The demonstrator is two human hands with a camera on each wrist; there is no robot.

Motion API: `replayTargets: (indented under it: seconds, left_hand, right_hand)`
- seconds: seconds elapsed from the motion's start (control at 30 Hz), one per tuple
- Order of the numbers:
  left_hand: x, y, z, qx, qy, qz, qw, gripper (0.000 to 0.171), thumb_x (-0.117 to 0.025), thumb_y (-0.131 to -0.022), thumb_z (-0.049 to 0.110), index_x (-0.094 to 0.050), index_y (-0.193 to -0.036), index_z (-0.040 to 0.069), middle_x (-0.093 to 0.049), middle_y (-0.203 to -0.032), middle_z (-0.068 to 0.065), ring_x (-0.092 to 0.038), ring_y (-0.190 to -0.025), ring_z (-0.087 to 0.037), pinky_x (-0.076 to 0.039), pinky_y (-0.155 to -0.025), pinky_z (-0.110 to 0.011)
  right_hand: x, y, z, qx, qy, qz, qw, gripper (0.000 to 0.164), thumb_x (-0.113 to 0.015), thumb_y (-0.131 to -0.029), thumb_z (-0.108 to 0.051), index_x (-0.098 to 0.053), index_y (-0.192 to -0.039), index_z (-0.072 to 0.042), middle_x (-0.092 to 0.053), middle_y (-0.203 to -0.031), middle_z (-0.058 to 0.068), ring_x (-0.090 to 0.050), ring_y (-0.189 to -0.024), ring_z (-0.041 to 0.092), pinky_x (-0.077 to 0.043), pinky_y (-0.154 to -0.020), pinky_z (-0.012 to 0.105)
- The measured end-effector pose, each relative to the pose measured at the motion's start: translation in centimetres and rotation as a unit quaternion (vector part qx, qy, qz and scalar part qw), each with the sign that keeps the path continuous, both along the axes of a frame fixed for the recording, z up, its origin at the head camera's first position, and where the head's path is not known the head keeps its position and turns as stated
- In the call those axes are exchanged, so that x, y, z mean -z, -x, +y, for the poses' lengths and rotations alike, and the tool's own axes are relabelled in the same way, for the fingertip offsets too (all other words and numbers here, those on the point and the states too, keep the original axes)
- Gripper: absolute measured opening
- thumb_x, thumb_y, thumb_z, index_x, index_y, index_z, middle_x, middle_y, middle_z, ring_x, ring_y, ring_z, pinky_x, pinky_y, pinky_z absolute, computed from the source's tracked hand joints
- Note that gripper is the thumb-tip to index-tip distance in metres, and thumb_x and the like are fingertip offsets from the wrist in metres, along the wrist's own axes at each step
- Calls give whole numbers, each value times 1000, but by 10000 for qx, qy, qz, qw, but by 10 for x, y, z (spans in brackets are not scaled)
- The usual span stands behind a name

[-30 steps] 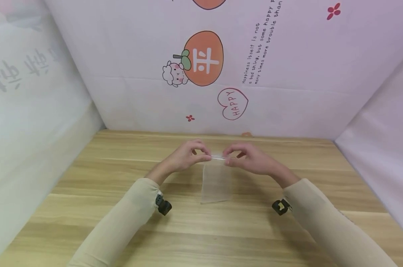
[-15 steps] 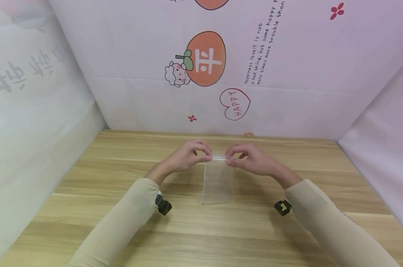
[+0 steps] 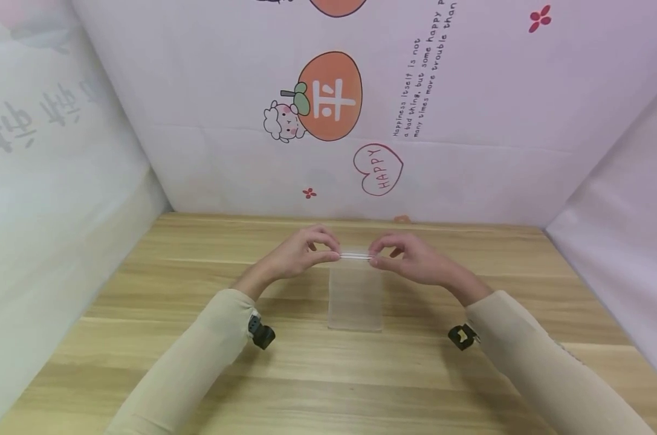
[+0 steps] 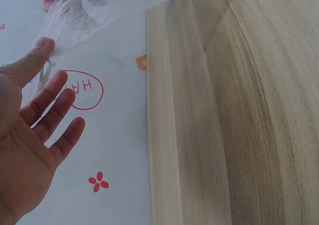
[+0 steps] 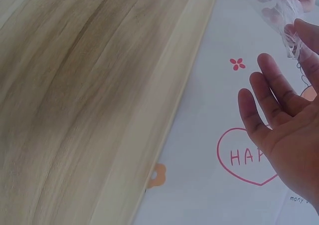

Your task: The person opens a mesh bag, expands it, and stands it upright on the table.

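Note:
A clear plastic zip bag (image 3: 355, 299) hangs between the two hands in the head view, its zip strip stretched level along the top. My left hand (image 3: 309, 251) pinches the strip's left end between thumb and forefinger. At the other end my right hand (image 3: 407, 260) does the same. In the left wrist view the left hand (image 4: 37, 130) has its other fingers spread loosely, and the thin bag (image 4: 94, 15) runs off to the upper right. The right wrist view catches the right hand (image 5: 289, 105) with a crumpled bag corner (image 5: 279, 10) at its fingertips.
Below lies a wood-grain table (image 3: 317, 386). A white printed cloth (image 3: 225, 169) rises behind its far edge, with more white cloth (image 3: 61, 211) on the left and on the right (image 3: 627, 223). Each wrist carries a small black camera, such as the left one (image 3: 262, 332).
The hands have drawn slightly apart, the left one shifting a little to the left. The zip strip is pulled straighter and the bag hangs flatter and squarer. Both hands keep their pinch.

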State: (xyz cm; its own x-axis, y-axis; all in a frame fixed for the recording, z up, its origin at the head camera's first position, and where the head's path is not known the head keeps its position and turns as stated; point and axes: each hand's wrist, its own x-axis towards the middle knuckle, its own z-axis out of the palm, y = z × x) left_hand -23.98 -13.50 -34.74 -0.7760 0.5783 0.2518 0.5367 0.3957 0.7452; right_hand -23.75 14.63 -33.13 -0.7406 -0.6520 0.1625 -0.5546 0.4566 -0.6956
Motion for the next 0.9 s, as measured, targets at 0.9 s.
replayTargets:
  seconds: [0.9]
  left_hand:
    - [-2, -1, -1, -26, 244, 128, 9996, 7, -76, -92, 24, -75, -94, 18, -63, -111, 4, -55, -110, -18, -45, -97, -55]
  right_hand:
    - [-4, -4, 10, -103, -280, 36, 9995, 7, -71, -96, -19, -71, -103, -16, -68, -111, 0, -59, -108, 20, -49, -93, 54]
